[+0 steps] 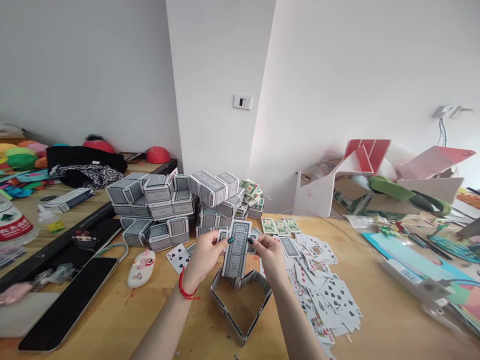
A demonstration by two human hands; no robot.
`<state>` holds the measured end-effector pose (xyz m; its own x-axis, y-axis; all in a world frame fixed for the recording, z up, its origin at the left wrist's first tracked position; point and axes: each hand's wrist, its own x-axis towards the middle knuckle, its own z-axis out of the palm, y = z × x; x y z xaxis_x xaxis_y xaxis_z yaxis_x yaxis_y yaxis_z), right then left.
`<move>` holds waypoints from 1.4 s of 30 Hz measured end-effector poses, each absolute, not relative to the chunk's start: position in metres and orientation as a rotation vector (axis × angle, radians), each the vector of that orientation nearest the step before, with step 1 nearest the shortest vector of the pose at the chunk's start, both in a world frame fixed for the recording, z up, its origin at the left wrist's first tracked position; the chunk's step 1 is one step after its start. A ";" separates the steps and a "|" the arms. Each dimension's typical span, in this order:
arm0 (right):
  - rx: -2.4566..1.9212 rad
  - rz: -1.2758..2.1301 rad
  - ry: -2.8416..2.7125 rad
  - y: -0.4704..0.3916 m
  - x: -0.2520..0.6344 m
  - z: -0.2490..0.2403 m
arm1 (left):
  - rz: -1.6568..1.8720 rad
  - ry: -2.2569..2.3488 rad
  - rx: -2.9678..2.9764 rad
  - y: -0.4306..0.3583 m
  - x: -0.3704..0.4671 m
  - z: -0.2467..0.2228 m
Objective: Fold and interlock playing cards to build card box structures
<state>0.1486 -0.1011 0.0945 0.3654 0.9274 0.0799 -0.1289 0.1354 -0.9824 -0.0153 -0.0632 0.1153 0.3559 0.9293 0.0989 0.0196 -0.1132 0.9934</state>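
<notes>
Between my two hands hangs a patterned playing-card piece [237, 250], its grey back facing me. My left hand [208, 255] pinches its left edge with thumb and fingers; a red string bracelet circles that wrist. My right hand [268, 252] pinches near its upper right edge. Just below, a heart-shaped frame of folded cards [228, 316] rests on the wooden table [157, 325]. Behind my hands stand stacked boxes folded from cards [168, 202]. Loose face-up cards [326, 295] are spread right of my right forearm.
At the left lie a white mouse [141, 268], a black phone [71, 305] and a glue bottle [51, 220]. Green-printed cards [281, 226] lie behind the loose cards. A power strip [416, 282] and a white box with red panels [315, 192] are on the right.
</notes>
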 end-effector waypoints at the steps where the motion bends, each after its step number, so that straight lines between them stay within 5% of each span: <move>1: -1.181 0.928 -0.876 -0.101 0.149 0.094 | 0.989 0.902 1.445 -0.063 -0.015 0.116; 34: -1.208 0.979 -0.866 -0.098 0.153 0.090 | 1.043 1.077 1.674 -0.063 -0.009 0.105; 42: -1.487 0.350 -1.091 -0.114 0.125 0.098 | 1.203 1.242 1.747 -0.068 -0.004 0.109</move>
<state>0.1246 -0.1138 0.0985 0.5155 0.7766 0.3622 0.4214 0.1383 -0.8963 -0.0036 -0.0684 0.1085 0.1218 0.9467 0.2984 0.3283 -0.3221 0.8880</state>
